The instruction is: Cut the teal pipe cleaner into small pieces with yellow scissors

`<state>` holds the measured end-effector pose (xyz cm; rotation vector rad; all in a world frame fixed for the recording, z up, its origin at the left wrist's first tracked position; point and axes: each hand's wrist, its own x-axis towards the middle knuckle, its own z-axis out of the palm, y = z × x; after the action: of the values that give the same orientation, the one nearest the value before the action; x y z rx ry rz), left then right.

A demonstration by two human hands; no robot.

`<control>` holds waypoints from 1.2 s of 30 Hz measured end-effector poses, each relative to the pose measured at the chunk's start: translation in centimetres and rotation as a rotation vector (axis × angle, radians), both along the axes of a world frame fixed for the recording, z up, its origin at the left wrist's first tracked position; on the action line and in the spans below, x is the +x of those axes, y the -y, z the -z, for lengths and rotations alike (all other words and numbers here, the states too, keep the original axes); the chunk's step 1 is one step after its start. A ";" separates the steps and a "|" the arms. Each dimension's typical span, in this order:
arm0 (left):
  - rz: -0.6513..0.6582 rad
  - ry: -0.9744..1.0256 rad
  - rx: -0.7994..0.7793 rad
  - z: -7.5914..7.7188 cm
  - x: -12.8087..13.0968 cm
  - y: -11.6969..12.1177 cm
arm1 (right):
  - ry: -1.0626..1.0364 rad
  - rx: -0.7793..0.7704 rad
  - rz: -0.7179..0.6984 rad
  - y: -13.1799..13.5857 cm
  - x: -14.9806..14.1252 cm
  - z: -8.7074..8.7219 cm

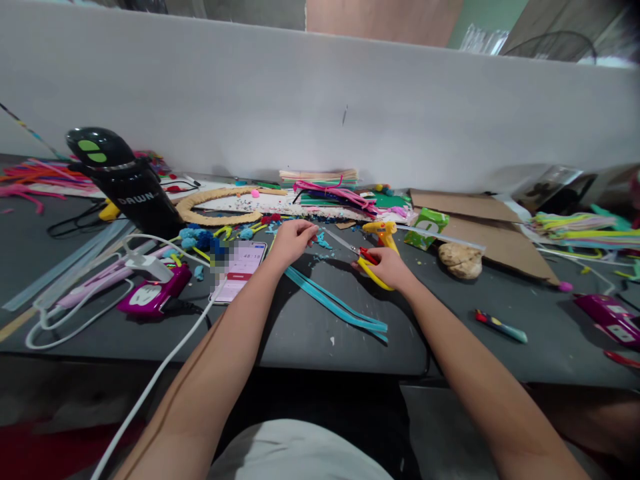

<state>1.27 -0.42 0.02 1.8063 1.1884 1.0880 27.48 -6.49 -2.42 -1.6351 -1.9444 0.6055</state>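
My right hand [387, 268] is closed round the yellow and red handles of a pair of scissors [370, 272]. The blades point up and left, toward my left hand [296, 241]. My left fingers are pinched together just off the blade tips; what they hold, if anything, is too small to make out. Small light-blue fuzzy clippings [324, 255] lie on the table around the blades. Below both hands rests a bundle of turquoise pipe cleaners [335, 303], stretched diagonally toward the table's front edge.
Left of my arm are a phone [241, 270], a white cable [165, 370], a purple device [155, 291] and a black tumbler [133, 187]. Behind my right hand stands a yellow glue gun [383, 233]. Farther right are a tan lump [460, 260], cardboard [505, 243] and a utility knife [500, 326].
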 end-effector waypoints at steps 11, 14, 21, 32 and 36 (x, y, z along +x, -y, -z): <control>-0.001 -0.019 0.011 0.3 0.0 -0.2 | 0.074 0.024 0.014 -0.3 0.1 0.1; 0.003 -0.018 0.010 0.1 0.0 -0.1 | 0.019 0.021 0.029 -0.2 0.1 0.2; -0.007 -0.020 0.025 0.2 0.0 -0.1 | -0.021 0.009 0.011 0.0 0.0 0.1; -0.007 -0.022 0.030 -0.2 0.1 0.2 | 0.048 0.016 0.012 0.0 -0.1 -0.2; -0.005 -0.024 0.028 -0.1 0.0 0.2 | 0.071 0.039 0.005 -0.1 0.0 -0.1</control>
<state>1.29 -0.66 0.16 1.8435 1.1973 1.0943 27.49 -6.38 -2.34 -1.6577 -1.9887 0.5111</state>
